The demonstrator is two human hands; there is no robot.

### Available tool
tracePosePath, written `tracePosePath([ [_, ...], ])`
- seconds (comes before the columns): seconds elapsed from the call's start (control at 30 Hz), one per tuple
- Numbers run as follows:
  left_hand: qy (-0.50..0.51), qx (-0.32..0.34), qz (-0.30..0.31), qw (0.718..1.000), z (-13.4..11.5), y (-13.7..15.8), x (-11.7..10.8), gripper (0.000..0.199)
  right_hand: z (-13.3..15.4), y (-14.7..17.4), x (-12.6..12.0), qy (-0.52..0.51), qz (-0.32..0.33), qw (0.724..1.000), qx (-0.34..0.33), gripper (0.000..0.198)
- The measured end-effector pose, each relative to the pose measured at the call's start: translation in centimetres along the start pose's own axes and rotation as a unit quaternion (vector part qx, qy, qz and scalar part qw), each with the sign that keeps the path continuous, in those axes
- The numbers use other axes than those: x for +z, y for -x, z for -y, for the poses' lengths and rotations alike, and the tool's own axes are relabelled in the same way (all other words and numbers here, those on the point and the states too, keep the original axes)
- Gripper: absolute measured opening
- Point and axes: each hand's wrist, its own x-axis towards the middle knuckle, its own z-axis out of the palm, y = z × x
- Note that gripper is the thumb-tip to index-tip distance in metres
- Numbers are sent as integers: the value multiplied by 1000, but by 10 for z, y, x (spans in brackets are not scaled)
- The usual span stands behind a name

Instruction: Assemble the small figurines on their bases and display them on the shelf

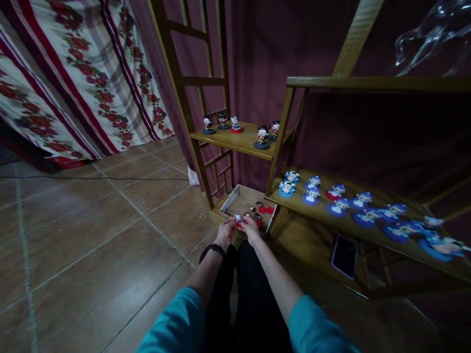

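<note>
Left hand (226,230) and right hand (252,229) pinch a red-based figurine (239,219) at the near edge of the box (230,199); five figurines (262,136) stand toward the small shelf's (235,139) side edges, loose figures (252,209) and red discs (262,209) apparently left unmounted.

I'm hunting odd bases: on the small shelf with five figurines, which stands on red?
The pale figurine, third from the left on that small shelf. Its base is red; the other four stand on dark bases.

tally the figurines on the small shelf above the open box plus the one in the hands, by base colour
Dark-based figurines: 4
Red-based figurines: 2, one on the small shelf, one between left hand and right hand
Total: 6
</note>
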Motion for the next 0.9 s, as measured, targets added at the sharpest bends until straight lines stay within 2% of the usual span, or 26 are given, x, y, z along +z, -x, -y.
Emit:
tracePosePath([
  [0.23, -2, 36, -3, 999, 3, -7, -5, 21, -1, 1, 3, 0, -6, 1000, -8, 23],
  [0.43, -31, 35, 8, 999, -1, -8, -13, 16, -4, 3, 0, 20, 39, 999, -15, 25],
  [0.7, -42, 30, 10, 999, -5, -4, -14, 15, 0, 14, -2, 38, 22, 999, -13, 28],
  [0.9, -39, 14, 48, 998, -5, 1, -11, 16, 8, 21, -5, 41, 1, 999, -35, 24],
])
